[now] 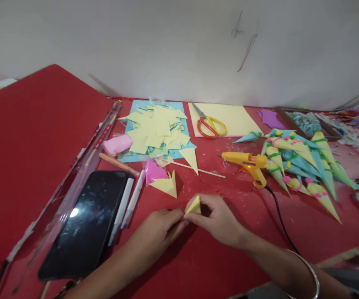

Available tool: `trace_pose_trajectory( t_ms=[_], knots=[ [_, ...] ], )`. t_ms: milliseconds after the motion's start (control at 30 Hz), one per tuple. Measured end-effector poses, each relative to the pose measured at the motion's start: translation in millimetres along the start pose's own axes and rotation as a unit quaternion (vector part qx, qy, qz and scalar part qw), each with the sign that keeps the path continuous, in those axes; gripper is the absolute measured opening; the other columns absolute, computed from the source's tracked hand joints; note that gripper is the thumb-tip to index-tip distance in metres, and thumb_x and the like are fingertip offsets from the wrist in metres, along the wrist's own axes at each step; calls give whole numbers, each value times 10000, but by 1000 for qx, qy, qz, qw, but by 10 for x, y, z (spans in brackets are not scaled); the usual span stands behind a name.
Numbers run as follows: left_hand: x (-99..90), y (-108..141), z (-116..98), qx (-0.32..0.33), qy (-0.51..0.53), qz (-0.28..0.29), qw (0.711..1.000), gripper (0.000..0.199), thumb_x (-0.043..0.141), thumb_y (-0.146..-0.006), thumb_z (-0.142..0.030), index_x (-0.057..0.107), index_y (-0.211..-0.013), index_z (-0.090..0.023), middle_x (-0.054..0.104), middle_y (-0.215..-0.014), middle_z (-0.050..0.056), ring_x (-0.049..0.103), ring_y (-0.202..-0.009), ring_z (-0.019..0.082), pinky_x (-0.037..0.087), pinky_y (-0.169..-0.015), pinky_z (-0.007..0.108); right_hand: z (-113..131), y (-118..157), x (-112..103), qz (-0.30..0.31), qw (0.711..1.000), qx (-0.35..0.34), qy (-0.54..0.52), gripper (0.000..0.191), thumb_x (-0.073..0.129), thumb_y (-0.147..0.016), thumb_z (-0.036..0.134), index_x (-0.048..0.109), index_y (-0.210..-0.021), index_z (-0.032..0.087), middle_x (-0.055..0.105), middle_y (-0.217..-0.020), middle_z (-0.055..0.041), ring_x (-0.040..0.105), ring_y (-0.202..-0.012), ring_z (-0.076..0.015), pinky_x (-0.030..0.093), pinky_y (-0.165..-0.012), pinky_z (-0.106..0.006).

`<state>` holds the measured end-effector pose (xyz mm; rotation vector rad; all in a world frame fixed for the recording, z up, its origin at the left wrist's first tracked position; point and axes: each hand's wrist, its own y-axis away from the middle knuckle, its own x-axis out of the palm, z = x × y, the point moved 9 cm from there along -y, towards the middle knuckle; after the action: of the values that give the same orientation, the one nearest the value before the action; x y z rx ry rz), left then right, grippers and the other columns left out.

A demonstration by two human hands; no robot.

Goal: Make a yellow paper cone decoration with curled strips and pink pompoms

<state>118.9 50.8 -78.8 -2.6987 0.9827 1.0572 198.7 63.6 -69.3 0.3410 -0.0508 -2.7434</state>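
Note:
Between my two hands, low over the red tabletop, is a small yellow paper cone [194, 206]. My right hand [218, 216] pinches it between thumb and fingers. The fingers of my left hand [167, 224] are closed at its lower left end; the tip there is hidden by them. Just beyond my hands lies another folded yellow paper cone [166, 187], against a pink clay packet [154, 171]. A loose yellow paper piece [190, 159] rests farther back, across a thin wooden stick [212, 172].
A yellow glue gun [244, 160] with a black cord lies right, beside piled decorated paper cones [304, 155]. Scissors [209, 124] rest on yellow sheets behind. Cut yellow paper [154, 128] is heaped at centre back. Left are a phone [86, 224] and two markers [132, 199].

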Motion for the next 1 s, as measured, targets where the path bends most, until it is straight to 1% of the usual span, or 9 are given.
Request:
trace_pose_trajectory(
  t_ms=[167, 300, 433, 600, 667, 800, 867, 933, 1000],
  knots=[
    [19, 24, 1, 11, -41, -5, 999, 242, 389, -840, -255, 538, -675, -159, 536, -587, -11, 474, -515, 98, 302, -482, 192, 58, 5, -8, 0, 1000, -22, -8, 204, 491, -800, 260, 515, -620, 166, 527, -608, 22, 480, -575, -91, 386, -563, -201],
    [0, 21, -58, 20, -54, -9, 998, 262, 395, -836, -261, 525, -632, -160, 511, -560, -19, 455, -499, 92, 278, -463, 190, 54, 21, -40, -18, 999, -26, 10, 271, 444, -823, 303, 472, -587, 171, 463, -561, 29, 429, -541, -89, 358, -527, -200],
    [-48, 6, -131, 25, -27, -16, 999, 288, 397, -829, -263, 488, -576, -162, 461, -518, -41, 416, -476, 78, 255, -444, 184, 43, 26, -98, -45, 999, -14, 14, 353, 374, -849, 342, 434, -544, 174, 388, -514, 37, 382, -489, -84, 316, -472, -201],
    [-44, 21, -127, 8, 38, -1, 999, 291, 406, -817, -254, 447, -544, -163, 441, -498, -59, 385, -451, 64, 253, -436, 173, -4, 3, -281, -109, 993, 24, -49, 415, 307, -870, 393, 480, -564, 173, 472, -500, 18, 448, -471, -95, 358, -463, -204],
    [-54, 32, -80, -15, 85, -1, 996, 309, 394, -824, -257, 431, -531, -166, 449, -471, -62, 404, -436, 64, 266, -432, 168, -9, -5, -309, -115, 991, 26, -66, 407, 317, -864, 412, 475, -575, 174, 479, -516, 18, 456, -479, -94, 370, -471, -202],
    [-156, 46, -8, -46, 140, -46, 988, 323, 390, -830, -274, 447, -530, -168, 498, -458, -53, 453, -433, 69, 317, -459, 167, 18, -15, -169, -47, 997, 5, -63, 271, 405, -830, 417, 486, -728, 179, 490, -620, 22, 462, -543, -92, 387, -515, -202],
    [-169, 43, -4, -51, 153, -53, 985, 297, 400, -825, -276, 465, -556, -169, 513, -453, -54, 454, -421, 70, 324, -459, 169, 8, -7, -76, -8, 999, 4, -35, 242, 441, -823, 383, 473, -701, 177, 495, -595, 27, 467, -537, -88, 380, -512, -196],
    [-146, 36, -3, -56, 160, -46, 984, 259, 414, -816, -281, 486, -595, -169, 536, -462, -50, 470, -429, 77, 329, -457, 172, -10, 2, -19, 14, 1000, 7, -3, 279, 417, -845, 340, 459, -624, 173, 499, -546, 28, 468, -510, -81, 367, -496, -186],
    [-141, 34, 17, -67, 142, -50, 986, 249, 434, -803, -298, 503, -605, -164, 553, -487, -35, 486, -457, 91, 327, -451, 180, -12, 11, 21, 34, 999, 2, 16, 313, 378, -867, 308, 453, -595, 174, 506, -517, 29, 464, -480, -73, 355, -474, -177]
  ],
)
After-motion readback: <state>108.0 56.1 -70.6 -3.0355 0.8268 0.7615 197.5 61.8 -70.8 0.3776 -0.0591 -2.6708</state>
